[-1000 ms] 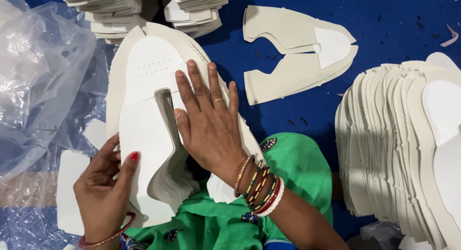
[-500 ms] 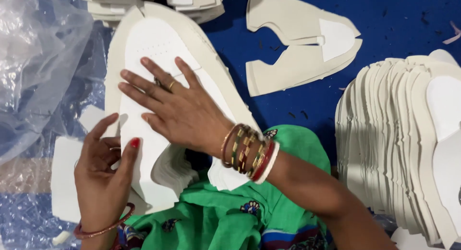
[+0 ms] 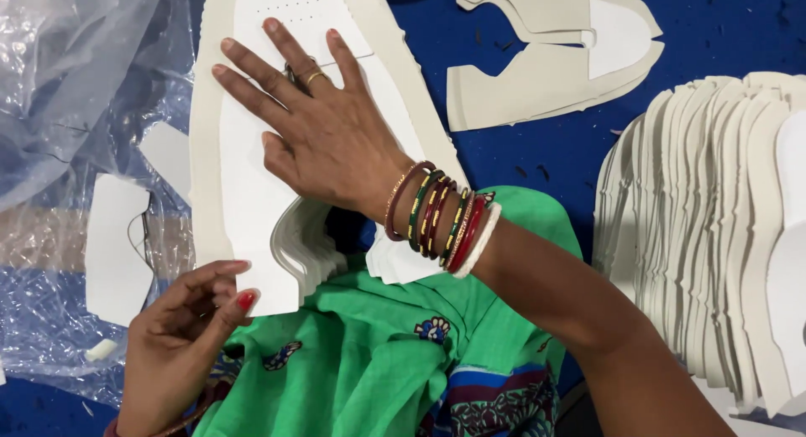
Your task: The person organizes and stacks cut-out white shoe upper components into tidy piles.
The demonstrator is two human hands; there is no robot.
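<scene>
A stack of cream shoe-upper pieces (image 3: 210, 151) lies on my lap, with a white cut lining piece (image 3: 252, 210) on top. My right hand (image 3: 319, 126), wearing a ring and several bangles, presses flat on that white piece with fingers spread, pointing up-left. My left hand (image 3: 189, 332), nails painted red, pinches the lower corner of the white piece between thumb and fingers. Green patterned cloth (image 3: 369, 345) covers my lap under the stack.
A large fanned stack of cream uppers (image 3: 705, 227) stands at the right. One single upper (image 3: 554, 59) lies on the blue surface (image 3: 722, 34) at top. Crumpled clear plastic (image 3: 67, 84) with small white pieces (image 3: 113, 252) lies at the left.
My right hand has slid left and turned across the white piece, fingers now pointing up-left. My left hand moved down to the piece's lower corner. The view shifted closer.
</scene>
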